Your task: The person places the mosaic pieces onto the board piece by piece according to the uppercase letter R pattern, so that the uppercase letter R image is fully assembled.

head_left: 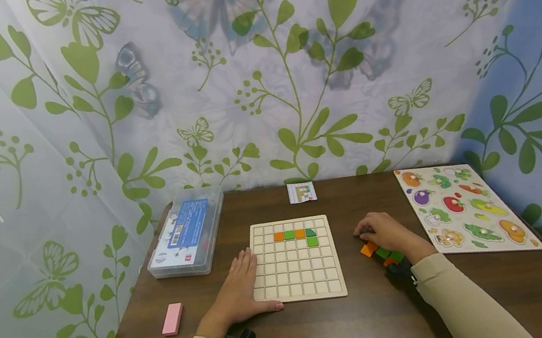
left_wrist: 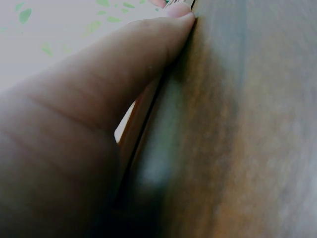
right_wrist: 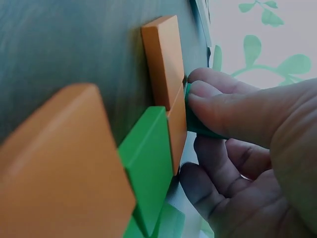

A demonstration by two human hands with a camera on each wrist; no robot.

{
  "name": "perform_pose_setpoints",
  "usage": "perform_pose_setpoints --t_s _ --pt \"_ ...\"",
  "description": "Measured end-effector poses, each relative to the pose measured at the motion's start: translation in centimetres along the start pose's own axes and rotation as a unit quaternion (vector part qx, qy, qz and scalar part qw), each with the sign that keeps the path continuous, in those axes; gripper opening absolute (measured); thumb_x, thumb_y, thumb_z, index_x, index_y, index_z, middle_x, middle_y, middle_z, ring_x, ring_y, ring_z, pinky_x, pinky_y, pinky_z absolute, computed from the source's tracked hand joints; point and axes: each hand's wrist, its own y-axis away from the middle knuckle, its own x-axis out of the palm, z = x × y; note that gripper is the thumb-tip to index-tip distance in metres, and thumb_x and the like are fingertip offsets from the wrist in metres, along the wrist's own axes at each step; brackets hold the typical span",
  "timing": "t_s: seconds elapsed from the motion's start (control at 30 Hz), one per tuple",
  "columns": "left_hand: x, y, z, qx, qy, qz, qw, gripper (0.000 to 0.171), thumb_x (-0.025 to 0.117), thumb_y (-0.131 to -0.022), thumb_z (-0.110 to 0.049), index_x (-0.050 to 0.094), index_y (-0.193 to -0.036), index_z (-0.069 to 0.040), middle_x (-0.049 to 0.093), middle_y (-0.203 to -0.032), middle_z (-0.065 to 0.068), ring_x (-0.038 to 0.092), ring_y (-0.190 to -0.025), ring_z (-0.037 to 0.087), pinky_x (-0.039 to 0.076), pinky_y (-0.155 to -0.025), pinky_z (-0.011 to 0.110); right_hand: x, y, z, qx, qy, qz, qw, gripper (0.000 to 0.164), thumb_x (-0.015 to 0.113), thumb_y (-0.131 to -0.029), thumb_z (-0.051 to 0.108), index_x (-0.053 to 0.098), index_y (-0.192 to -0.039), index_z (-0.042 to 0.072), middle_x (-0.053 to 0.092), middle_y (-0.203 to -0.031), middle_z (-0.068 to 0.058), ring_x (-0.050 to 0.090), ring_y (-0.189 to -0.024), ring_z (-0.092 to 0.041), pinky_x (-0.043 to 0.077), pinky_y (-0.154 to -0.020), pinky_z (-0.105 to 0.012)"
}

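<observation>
A wooden grid board (head_left: pixel 295 269) lies on the table, with orange and green tiles (head_left: pixel 294 235) in a row near its top and one green tile below the row's right end. My left hand (head_left: pixel 238 289) rests along the board's left edge, fingers extended and thumb at its lower corner. To the right of the board, my right hand (head_left: pixel 388 232) is over a small group of loose tiles. Thumb and fingers pinch a dark green tile (right_wrist: pixel 200 123) in the right wrist view. Close beside it lie orange tiles (right_wrist: pixel 166 62) and a green tile (right_wrist: pixel 148 163).
A clear plastic case (head_left: pixel 187 235) with a blue label stands at the back left. In front of it is a pink block (head_left: pixel 172 320). A small pattern card (head_left: pixel 302 192) lies behind the board. The vegetable puzzle board (head_left: pixel 469 209) occupies the right side.
</observation>
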Motion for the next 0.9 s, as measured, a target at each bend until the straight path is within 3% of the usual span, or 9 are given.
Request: perform_pose_setpoints --t_s 0.2,0.47,0.9 --pt "0.0 0.0 0.0 0.001 0.0 0.0 1.0 0.142 0.065 -0.074 -0.092 0.02 -0.164 0.008 0.013 -0.171 0.026 0.01 -0.158 0.04 0.013 -0.125 0.054 0.2 -0.2 0.1 -0.016 -0.003 -0.037 0.999 0.012 0.076 -0.095 0.0 0.082 -0.1 0.009 0.069 -0.095 -0.001 0.066 -0.089 -0.024 0.058 -0.082 -0.049" --pt "-0.1 0.0 0.1 -0.002 -0.002 0.004 1.0 0.143 0.064 -0.073 -0.093 0.019 -0.164 0.007 0.011 -0.171 0.025 0.008 -0.158 0.039 0.012 -0.125 0.052 0.4 -0.3 1.2 -0.006 -0.024 -0.071 0.997 0.011 0.079 -0.094 0.002 0.082 -0.104 0.005 0.075 -0.099 -0.004 0.071 -0.088 -0.023 0.061 -0.079 -0.045" --pt "0.0 -0.1 0.2 -0.001 -0.003 0.003 1.0 0.143 0.063 -0.073 -0.094 0.019 -0.164 0.007 0.012 -0.171 0.026 0.009 -0.158 0.039 0.012 -0.125 0.052 1.0 -0.8 3.1 -0.012 -0.056 -0.056 0.997 0.014 0.08 -0.094 0.002 0.08 -0.107 0.004 0.073 -0.098 -0.002 0.068 -0.086 -0.018 0.06 -0.077 -0.043"
